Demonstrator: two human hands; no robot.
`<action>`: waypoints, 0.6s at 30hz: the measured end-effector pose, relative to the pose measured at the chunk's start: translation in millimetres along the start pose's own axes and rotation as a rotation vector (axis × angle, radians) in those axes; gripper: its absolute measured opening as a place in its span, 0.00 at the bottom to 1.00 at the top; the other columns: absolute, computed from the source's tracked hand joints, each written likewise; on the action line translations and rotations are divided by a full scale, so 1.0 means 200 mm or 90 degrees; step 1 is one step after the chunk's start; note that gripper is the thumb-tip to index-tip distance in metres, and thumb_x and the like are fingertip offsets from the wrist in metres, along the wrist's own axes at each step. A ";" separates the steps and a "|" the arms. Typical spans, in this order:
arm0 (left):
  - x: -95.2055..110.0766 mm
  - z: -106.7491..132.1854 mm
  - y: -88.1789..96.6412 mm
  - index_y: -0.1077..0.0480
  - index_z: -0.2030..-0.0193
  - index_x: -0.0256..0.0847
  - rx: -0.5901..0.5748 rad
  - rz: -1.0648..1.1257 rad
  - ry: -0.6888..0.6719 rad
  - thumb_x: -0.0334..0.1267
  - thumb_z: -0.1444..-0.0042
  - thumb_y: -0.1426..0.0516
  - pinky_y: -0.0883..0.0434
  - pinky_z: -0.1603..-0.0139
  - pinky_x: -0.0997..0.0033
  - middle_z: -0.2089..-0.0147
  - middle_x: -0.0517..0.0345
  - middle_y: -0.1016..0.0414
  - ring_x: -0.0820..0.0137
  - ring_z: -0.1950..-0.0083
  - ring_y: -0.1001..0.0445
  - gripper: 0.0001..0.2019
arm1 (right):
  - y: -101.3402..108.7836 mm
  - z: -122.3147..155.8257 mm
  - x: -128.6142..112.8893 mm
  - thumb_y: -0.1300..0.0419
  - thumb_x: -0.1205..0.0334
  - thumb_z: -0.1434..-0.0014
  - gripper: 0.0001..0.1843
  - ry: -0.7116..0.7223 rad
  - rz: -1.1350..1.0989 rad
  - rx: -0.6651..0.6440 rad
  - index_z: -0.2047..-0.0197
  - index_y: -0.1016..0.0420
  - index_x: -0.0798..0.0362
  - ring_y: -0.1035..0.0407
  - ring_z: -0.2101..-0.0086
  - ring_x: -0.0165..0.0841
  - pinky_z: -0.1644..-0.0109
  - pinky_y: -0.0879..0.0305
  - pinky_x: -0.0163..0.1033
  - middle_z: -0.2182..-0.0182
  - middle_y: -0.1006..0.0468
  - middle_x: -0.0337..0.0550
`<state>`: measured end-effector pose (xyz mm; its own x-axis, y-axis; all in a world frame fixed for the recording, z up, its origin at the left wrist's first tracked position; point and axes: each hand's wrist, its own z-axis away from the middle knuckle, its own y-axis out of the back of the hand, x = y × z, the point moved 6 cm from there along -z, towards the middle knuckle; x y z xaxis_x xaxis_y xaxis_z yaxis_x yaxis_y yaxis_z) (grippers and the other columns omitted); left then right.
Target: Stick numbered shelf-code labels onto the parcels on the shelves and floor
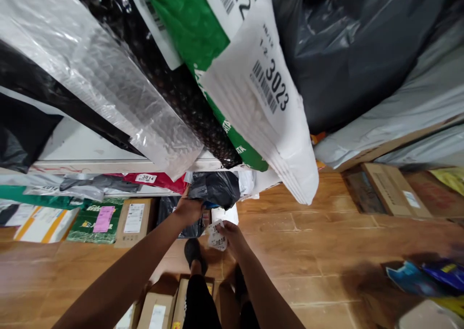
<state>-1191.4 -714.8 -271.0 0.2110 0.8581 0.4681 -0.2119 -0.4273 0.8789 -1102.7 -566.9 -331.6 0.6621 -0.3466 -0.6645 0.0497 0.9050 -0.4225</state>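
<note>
My left hand [190, 210] is at the lower shelf's edge, gripping the near side of a black plastic parcel [214, 188]; some of its fingers are hidden behind the plastic. A red parcel [165, 181] labelled 3014 lies just left of it. Between finger and thumb, my right hand [234, 238] pinches a few white number labels [217, 236], one reading 3018. Below the black parcel, a white package [226, 215] is partly covered by the labels and hand.
Bagged parcels overhang the upper shelf [108, 165], including a white pouch [268, 92] marked 3023. Cartons [134, 218] line the floor under the shelves. More boxes [159, 305] stand around my legs, others [395, 189] at right. Blue packages [420, 280] lie at lower right.
</note>
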 end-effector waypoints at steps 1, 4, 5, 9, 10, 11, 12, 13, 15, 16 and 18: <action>0.01 0.04 0.00 0.24 0.57 0.42 -0.015 -0.047 -0.013 0.39 0.43 0.48 0.47 0.36 0.45 0.58 0.46 0.21 0.55 0.46 0.30 0.13 | -0.01 0.01 -0.03 0.32 0.49 0.61 0.14 0.010 -0.008 -0.017 0.76 0.27 0.48 0.28 0.76 0.34 0.67 0.32 0.42 0.79 0.24 0.37; 0.03 0.09 0.02 0.23 0.59 0.38 -0.022 -0.207 0.021 0.41 0.40 0.52 0.50 0.35 0.43 0.55 0.43 0.22 0.50 0.40 0.36 0.17 | -0.05 0.00 -0.11 0.31 0.51 0.60 0.12 0.038 -0.003 -0.062 0.75 0.24 0.49 0.28 0.75 0.34 0.65 0.32 0.41 0.78 0.23 0.38; 0.03 0.09 0.03 0.23 0.58 0.37 -0.006 -0.239 0.052 0.42 0.39 0.52 0.50 0.35 0.42 0.53 0.42 0.23 0.48 0.39 0.38 0.18 | -0.07 -0.02 -0.12 0.30 0.52 0.60 0.12 0.047 0.004 -0.071 0.76 0.23 0.50 0.29 0.76 0.33 0.66 0.32 0.40 0.78 0.22 0.38; 0.03 0.03 0.09 0.25 0.53 0.37 0.054 -0.231 0.149 0.38 0.44 0.47 0.38 0.44 0.42 0.44 0.39 0.31 0.44 0.44 0.36 0.15 | -0.21 -0.13 -0.14 0.28 0.54 0.62 0.11 0.098 0.006 -0.062 0.80 0.24 0.49 0.31 0.77 0.32 0.68 0.33 0.39 0.80 0.23 0.37; 0.03 0.02 0.12 0.26 0.52 0.36 0.069 -0.215 0.171 0.36 0.43 0.48 0.36 0.48 0.44 0.45 0.37 0.31 0.45 0.46 0.35 0.15 | -0.24 -0.17 -0.15 0.28 0.54 0.64 0.12 0.112 -0.003 -0.057 0.81 0.24 0.49 0.32 0.77 0.32 0.68 0.33 0.39 0.81 0.24 0.36; 0.02 0.00 0.16 0.28 0.50 0.34 0.083 -0.200 0.188 0.34 0.42 0.50 0.34 0.49 0.46 0.47 0.35 0.31 0.46 0.48 0.34 0.16 | -0.26 -0.21 -0.16 0.27 0.55 0.65 0.12 0.123 -0.016 -0.053 0.82 0.25 0.49 0.32 0.78 0.32 0.67 0.32 0.39 0.81 0.24 0.36; 0.01 -0.02 0.20 0.31 0.46 0.31 0.096 -0.190 0.198 0.31 0.42 0.52 0.34 0.49 0.48 0.47 0.35 0.31 0.47 0.48 0.34 0.19 | -0.27 -0.25 -0.19 0.27 0.55 0.67 0.13 0.134 -0.034 -0.048 0.82 0.26 0.49 0.31 0.78 0.32 0.66 0.31 0.40 0.81 0.24 0.36; 0.01 -0.03 0.24 0.35 0.42 0.29 0.108 -0.183 0.199 0.28 0.41 0.54 0.34 0.47 0.50 0.47 0.35 0.31 0.49 0.47 0.34 0.21 | -0.26 -0.29 -0.24 0.27 0.56 0.68 0.13 0.146 -0.056 -0.041 0.81 0.25 0.49 0.30 0.77 0.33 0.65 0.31 0.40 0.81 0.23 0.36; 0.00 -0.07 0.29 0.42 0.37 0.29 0.106 -0.177 0.185 0.26 0.41 0.56 0.35 0.45 0.54 0.47 0.37 0.30 0.52 0.46 0.33 0.24 | -0.19 -0.34 -0.35 0.28 0.55 0.67 0.13 0.177 -0.114 -0.012 0.77 0.24 0.48 0.27 0.71 0.34 0.58 0.30 0.40 0.76 0.20 0.34; 0.00 -0.09 0.31 0.43 0.37 0.30 0.096 -0.173 0.183 0.26 0.41 0.56 0.34 0.46 0.55 0.48 0.39 0.29 0.53 0.48 0.31 0.24 | -0.14 -0.36 -0.41 0.30 0.53 0.65 0.14 0.194 -0.145 0.005 0.73 0.24 0.46 0.26 0.66 0.33 0.54 0.31 0.39 0.72 0.19 0.32; 0.01 -0.12 0.30 0.38 0.40 0.30 0.059 -0.169 0.187 0.28 0.39 0.58 0.31 0.52 0.55 0.53 0.38 0.26 0.53 0.54 0.27 0.22 | -0.02 -0.37 -0.52 0.32 0.51 0.61 0.14 0.214 -0.185 0.027 0.69 0.24 0.45 0.26 0.61 0.30 0.50 0.32 0.36 0.68 0.19 0.29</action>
<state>-1226.7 -730.8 -219.5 -0.0381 0.9810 0.1901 -0.0968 -0.1930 0.9764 -1227.5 -553.2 -305.5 0.3360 -0.6425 -0.6887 0.2336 0.7652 -0.5999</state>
